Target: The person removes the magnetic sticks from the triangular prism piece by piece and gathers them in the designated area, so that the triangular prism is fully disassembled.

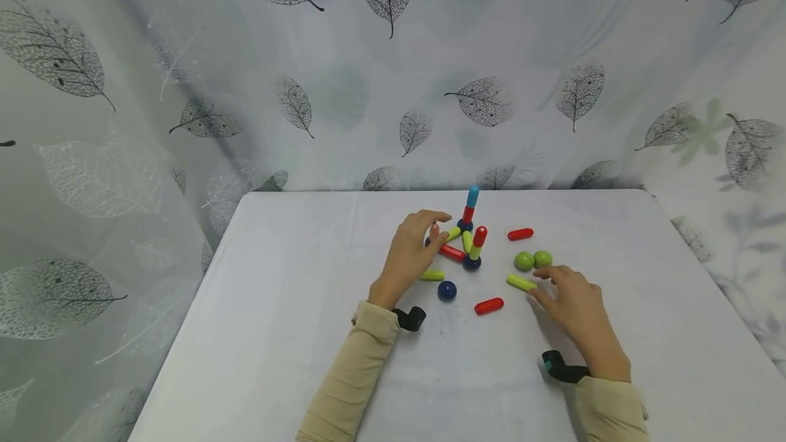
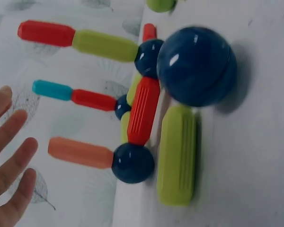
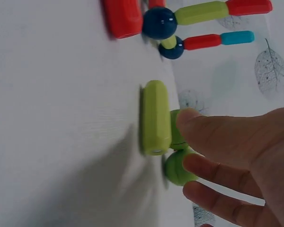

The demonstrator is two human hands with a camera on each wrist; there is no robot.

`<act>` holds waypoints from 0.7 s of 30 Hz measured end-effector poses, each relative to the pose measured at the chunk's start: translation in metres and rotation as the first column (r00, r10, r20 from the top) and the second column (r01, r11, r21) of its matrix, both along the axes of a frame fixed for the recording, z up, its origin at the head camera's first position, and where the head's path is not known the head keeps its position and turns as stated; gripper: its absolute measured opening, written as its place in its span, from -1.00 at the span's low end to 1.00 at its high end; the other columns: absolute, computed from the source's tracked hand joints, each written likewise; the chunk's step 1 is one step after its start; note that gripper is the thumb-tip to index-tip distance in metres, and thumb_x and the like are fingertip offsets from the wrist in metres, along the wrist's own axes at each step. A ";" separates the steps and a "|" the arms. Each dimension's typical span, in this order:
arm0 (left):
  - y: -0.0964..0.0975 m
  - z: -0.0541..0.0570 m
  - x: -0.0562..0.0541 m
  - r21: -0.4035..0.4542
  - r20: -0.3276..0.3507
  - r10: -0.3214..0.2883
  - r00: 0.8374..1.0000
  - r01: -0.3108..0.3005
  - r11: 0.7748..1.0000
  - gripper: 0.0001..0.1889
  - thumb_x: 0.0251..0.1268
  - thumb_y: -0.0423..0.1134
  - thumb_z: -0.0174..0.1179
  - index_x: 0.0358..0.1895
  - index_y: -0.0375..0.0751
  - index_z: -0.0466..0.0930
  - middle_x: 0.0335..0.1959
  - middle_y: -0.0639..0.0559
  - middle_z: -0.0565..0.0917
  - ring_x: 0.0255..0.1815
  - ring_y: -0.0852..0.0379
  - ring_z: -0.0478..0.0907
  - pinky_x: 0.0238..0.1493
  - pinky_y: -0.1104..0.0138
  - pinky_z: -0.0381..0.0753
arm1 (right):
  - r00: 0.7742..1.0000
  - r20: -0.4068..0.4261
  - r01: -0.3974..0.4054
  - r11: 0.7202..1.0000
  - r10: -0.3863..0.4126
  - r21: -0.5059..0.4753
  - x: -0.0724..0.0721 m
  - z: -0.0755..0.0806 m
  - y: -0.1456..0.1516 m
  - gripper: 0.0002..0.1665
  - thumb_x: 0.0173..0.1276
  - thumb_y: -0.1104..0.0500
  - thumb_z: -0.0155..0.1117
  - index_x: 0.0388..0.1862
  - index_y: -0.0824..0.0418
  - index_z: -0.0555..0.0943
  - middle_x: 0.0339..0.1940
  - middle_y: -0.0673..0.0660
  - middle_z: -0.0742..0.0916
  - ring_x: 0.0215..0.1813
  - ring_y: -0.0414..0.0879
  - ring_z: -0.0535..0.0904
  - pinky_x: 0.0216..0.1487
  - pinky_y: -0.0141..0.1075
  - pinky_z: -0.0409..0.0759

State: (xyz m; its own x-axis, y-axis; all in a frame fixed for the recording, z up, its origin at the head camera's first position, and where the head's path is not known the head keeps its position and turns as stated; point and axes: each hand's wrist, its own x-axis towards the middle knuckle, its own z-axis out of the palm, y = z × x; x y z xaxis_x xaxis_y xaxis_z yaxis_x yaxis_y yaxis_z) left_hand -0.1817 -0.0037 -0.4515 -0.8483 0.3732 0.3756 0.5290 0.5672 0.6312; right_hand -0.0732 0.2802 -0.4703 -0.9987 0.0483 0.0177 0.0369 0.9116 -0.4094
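A frame of magnetic rods and blue balls [image 1: 472, 262] stands toward the back of the table, with a triangular base and uprights at its corners. My left hand [image 1: 406, 251] is beside its left corner, fingers spread and nothing between them. In the left wrist view an orange rod [image 2: 80, 152] rises from that corner's blue ball [image 2: 133, 163]. My right hand [image 1: 574, 302] hovers with parted fingers by a loose yellow-green rod [image 1: 521, 283] and two green balls [image 1: 533, 260]. In the right wrist view the thumb [image 3: 213, 135] partly covers one green ball [image 3: 177, 130].
A loose blue ball [image 1: 447, 290] and a yellow-green rod [image 1: 432, 275] lie near my left wrist. One red rod [image 1: 489, 306] is between my hands, another red rod [image 1: 520, 234] farther back. Leaf-print curtain [image 1: 344, 101] hangs behind the white table [image 1: 276, 333].
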 end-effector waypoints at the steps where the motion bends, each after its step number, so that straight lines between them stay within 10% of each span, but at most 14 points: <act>1: 0.002 0.000 0.002 0.003 -0.005 -0.008 1.000 0.008 1.000 -0.63 0.49 -0.19 0.31 0.29 -0.01 0.61 0.20 0.10 0.71 0.24 0.09 0.60 0.33 0.22 0.60 | 1.000 -0.018 -0.004 1.000 0.003 -0.005 0.000 0.004 -0.001 -0.54 0.35 0.15 0.48 0.17 0.27 0.64 0.15 0.42 0.71 0.20 0.43 0.57 0.11 0.41 0.40; 21: 0.035 -0.013 0.011 -0.062 0.272 -0.105 0.957 0.126 0.990 -0.54 0.58 -0.04 0.19 0.42 -0.04 0.49 0.25 0.08 0.69 0.14 0.15 0.69 0.18 0.27 0.68 | 0.973 -0.172 -0.172 0.979 0.152 -0.107 -0.026 0.049 -0.036 -0.56 0.46 0.17 0.40 0.25 0.28 0.61 0.18 0.30 0.71 0.18 0.25 0.61 0.20 0.24 0.63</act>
